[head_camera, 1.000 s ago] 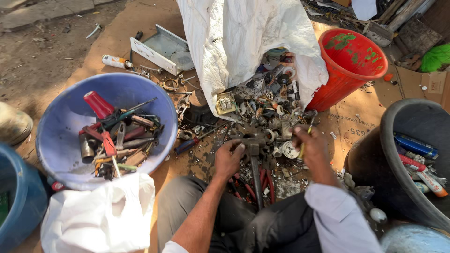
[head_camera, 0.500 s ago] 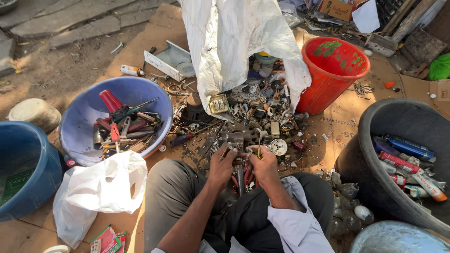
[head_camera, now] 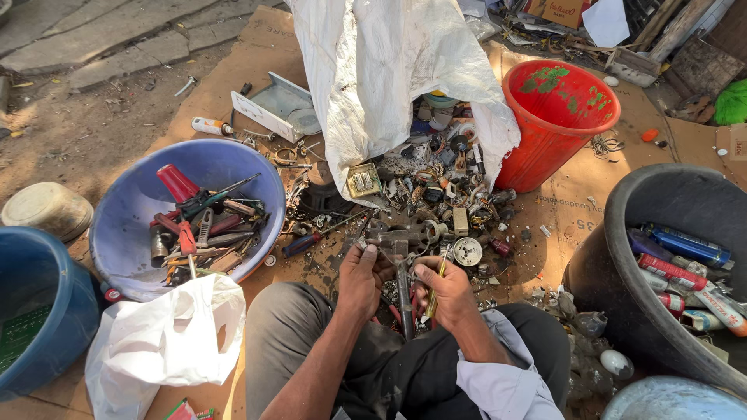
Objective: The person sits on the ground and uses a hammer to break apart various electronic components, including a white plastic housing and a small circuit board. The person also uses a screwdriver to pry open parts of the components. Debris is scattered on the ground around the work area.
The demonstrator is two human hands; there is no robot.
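Both hands have drawn in close — left hand (head_camera: 359, 274) and right hand (head_camera: 440, 281) now clamped on a metal tool (head_camera: 401, 268), the scrap pile (head_camera: 436, 194) just beyond their grip.

A red bucket (head_camera: 556, 128) flecked green, a lilac basin (head_camera: 128, 225), a seemingly off-white sack (head_camera: 389, 70).
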